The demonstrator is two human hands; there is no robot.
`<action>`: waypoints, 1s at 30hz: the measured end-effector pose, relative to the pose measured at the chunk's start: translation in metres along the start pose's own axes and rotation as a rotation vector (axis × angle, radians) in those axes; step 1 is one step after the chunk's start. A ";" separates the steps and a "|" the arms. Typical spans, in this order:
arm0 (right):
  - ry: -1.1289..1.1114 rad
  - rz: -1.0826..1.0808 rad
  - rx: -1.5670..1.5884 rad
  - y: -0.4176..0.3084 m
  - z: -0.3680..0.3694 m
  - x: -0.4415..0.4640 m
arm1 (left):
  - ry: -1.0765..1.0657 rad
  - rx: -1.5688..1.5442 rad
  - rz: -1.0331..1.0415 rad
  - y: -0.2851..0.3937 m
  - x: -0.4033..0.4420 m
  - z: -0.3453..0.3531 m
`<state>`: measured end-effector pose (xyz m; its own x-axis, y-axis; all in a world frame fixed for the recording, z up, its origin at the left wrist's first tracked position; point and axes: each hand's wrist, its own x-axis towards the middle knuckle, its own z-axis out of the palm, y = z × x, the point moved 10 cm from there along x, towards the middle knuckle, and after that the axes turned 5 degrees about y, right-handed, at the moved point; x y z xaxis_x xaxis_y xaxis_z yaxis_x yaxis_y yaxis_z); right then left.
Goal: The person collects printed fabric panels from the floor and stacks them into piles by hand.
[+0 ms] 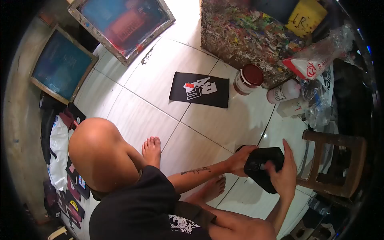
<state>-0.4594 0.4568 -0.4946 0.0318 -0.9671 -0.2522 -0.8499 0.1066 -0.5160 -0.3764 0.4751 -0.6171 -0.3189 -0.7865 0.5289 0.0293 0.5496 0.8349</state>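
In the head view, my left hand [239, 161] grips the near-left edge of a small black fabric piece [262, 158] at the lower right. It has a faint pale mark on its face. My right hand [285, 172] holds the opposite side, its blurred thumb across the front and its index finger stretched along the edge. On the floor tiles ahead lies a flat black cloth panel [218, 92] with white and grey lettering and a small orange-red patch.
A red-lidded jar [249, 79] and a white bottle [285, 92] stand beside a paint-splattered block [236, 36]. Framed printing screens [60, 66] lean at the left. A brown plastic stool [352, 164] stands right of my hands. Bags and dark pouches lie at left.
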 end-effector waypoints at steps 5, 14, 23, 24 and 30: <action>0.139 -0.154 -0.204 -0.029 -0.044 -0.026 | -0.008 -0.057 -0.170 -0.033 -0.022 0.007; -0.306 -0.081 -0.171 0.031 -0.009 0.012 | -0.195 -0.057 -0.131 -0.030 -0.012 -0.014; 0.036 0.195 0.481 0.166 0.021 -0.022 | 0.085 -0.919 -1.155 -0.110 -0.068 -0.035; 0.174 0.293 0.339 0.189 0.028 -0.025 | 0.115 -0.783 -1.175 -0.114 -0.063 -0.044; 0.491 -0.155 0.243 0.149 0.094 -0.055 | -0.022 -0.218 -0.507 -0.072 -0.004 -0.091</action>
<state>-0.5387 0.5478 -0.6344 -0.1510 -0.9632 0.2222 -0.7072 -0.0517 -0.7051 -0.2913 0.4133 -0.6654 -0.3635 -0.9302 0.0511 0.0619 0.0306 0.9976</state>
